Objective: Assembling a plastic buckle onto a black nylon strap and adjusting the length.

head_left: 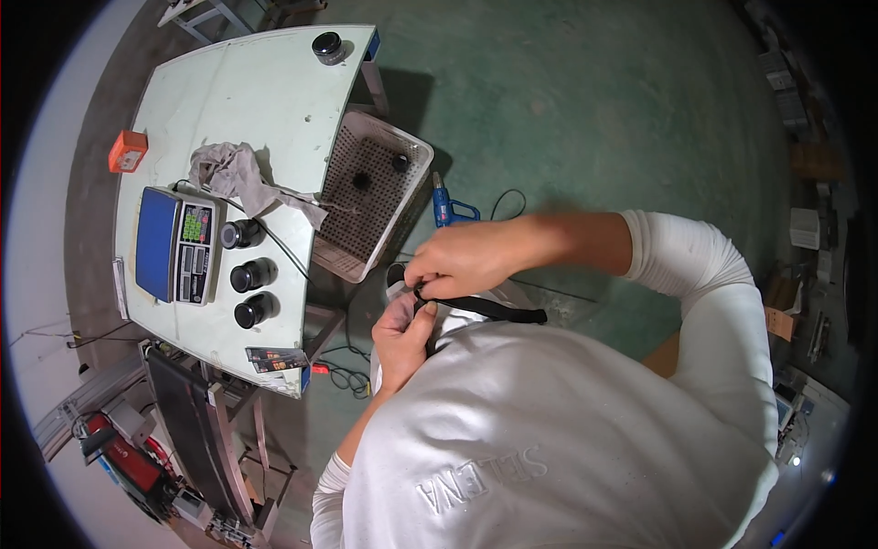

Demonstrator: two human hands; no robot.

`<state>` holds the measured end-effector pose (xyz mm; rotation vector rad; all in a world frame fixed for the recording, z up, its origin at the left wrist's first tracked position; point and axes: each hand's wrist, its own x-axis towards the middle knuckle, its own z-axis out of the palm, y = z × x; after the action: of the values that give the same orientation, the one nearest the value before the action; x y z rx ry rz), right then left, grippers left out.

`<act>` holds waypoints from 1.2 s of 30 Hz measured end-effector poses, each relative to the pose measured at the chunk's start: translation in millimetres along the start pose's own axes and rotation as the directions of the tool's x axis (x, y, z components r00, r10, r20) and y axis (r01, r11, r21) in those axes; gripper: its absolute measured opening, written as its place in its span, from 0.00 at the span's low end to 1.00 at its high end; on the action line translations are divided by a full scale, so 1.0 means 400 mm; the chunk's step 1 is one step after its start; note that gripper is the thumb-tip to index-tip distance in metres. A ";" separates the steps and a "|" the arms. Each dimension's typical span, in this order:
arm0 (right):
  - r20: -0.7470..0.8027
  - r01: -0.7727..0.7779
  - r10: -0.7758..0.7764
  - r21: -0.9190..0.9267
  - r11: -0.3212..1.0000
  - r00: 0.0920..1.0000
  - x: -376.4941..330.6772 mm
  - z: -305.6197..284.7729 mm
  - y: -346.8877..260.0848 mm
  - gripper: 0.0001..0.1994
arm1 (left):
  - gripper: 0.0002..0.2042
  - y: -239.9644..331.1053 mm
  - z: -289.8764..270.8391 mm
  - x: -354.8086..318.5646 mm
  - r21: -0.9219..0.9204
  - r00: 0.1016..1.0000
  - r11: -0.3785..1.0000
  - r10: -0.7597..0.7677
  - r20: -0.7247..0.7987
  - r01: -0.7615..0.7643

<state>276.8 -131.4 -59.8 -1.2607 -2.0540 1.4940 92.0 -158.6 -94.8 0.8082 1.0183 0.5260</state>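
Close in front of my body, both hands meet on a black strap [489, 308]. My right hand [476, 258] comes across from the right, its fingers pinched on the strap's upper end. Just below it, my left hand [402, 343] is closed on the same strap, thumb up against it. One loose end of the strap lies over my white top [540, 393]. The fingers hide how the strap is looped or joined.
Left stands a white table [265, 91] with a scale [174, 245], a grey cloth [233, 174], several black-lidded jars [251, 274] and an orange box [128, 152]. Beside it are a perforated crate [402, 197] and a blue heat gun [448, 209]. A conveyor [187, 412] sits lower left.
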 end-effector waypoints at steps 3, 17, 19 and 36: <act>0.081 -0.148 0.147 0.004 0.989 0.986 -0.001 0.002 -0.006 0.11 | 0.09 -0.003 0.001 0.005 0.048 1.000 0.999 -0.006 0.011 0.005; -0.105 0.189 -0.252 -0.409 0.893 0.962 0.009 0.049 0.005 0.07 | 0.07 -0.005 0.001 0.003 0.024 0.999 0.999 0.040 -0.003 -0.040; -0.092 0.090 -0.117 -0.258 0.962 0.989 0.015 0.041 -0.001 0.07 | 0.07 -0.004 0.000 -0.001 0.027 0.999 0.998 0.051 0.009 -0.051; -0.319 0.052 -0.144 -0.282 0.958 0.937 -0.005 0.075 0.033 0.05 | 0.10 0.008 -0.023 0.013 -0.045 0.991 0.994 -0.095 0.091 0.099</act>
<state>263.7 -150.5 -83.2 -1.3751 -2.0956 0.8987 85.9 -149.9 -97.7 0.7281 0.9541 0.4272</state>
